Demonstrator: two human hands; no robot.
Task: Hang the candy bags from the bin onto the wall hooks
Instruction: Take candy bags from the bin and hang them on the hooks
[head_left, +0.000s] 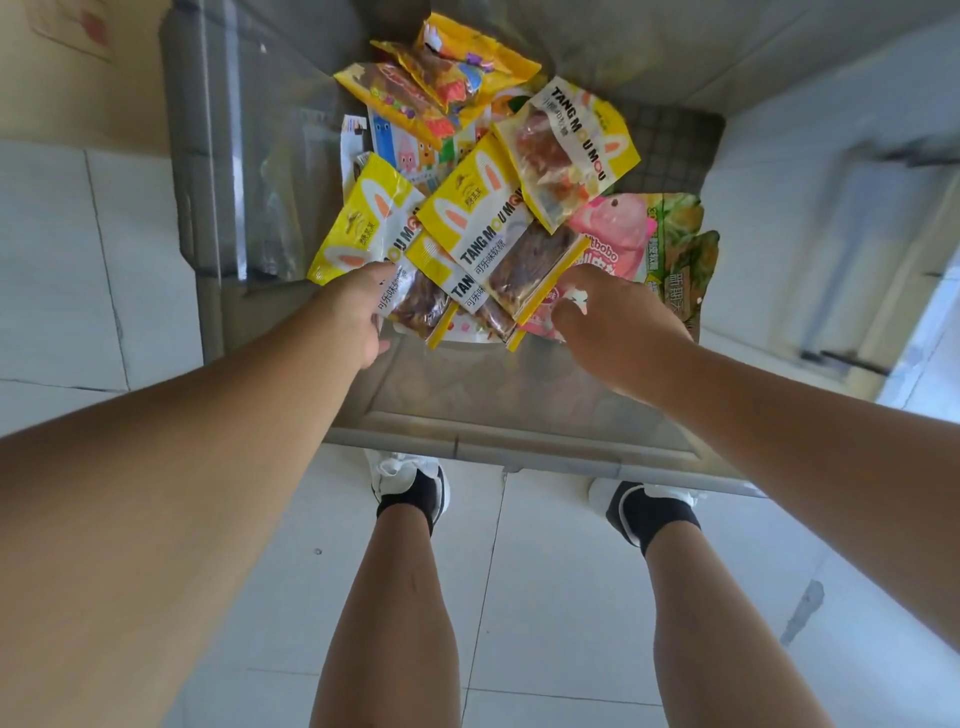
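A clear plastic bin (519, 441) stands on the floor in front of my feet and holds several candy bags in a loose pile. My left hand (358, 317) grips the lower edge of a yellow Tang Mou Mou bag (363, 223) at the pile's left, with its fingers tucked under the bag. My right hand (613, 327) is curled at the near right, and its thumb and forefinger pinch the white edge of a pink candy bag (618, 228). Between the hands lies another yellow bag (488, 228) with brown candy. No wall hooks are in view.
More bags fill the far end: a yellow one (566, 145), orange-yellow ones (441, 78) and a green one (680, 244). The bin's left wall (228, 182) rises beside my left arm. White floor tiles (545, 597) surround the bin, with my shoes against its near edge.
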